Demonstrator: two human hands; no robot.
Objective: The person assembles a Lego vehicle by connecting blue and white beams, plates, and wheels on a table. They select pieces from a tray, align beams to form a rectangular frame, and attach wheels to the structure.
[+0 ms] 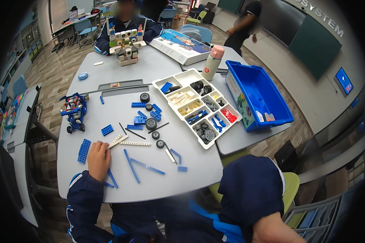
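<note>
sleeve of the right arm nearest, dark blue, at right; bare wrist runs off the lower edge, right hand out of view, its hold cannot be told. left hand on near left of grey table, fingers curled at the near end of white beams; pinched or merely touched, cannot tell. two long blue beams lie near it to the right, a blue plate just left. farther in: black rods, blue bricks, loose wheels. blue vehicle model stands at left; white sorting tray at right, parts in its compartments, blue bin beside it. beyond: bottle with pink cap, upright; flat box; white block model before a person at the far side.
</note>
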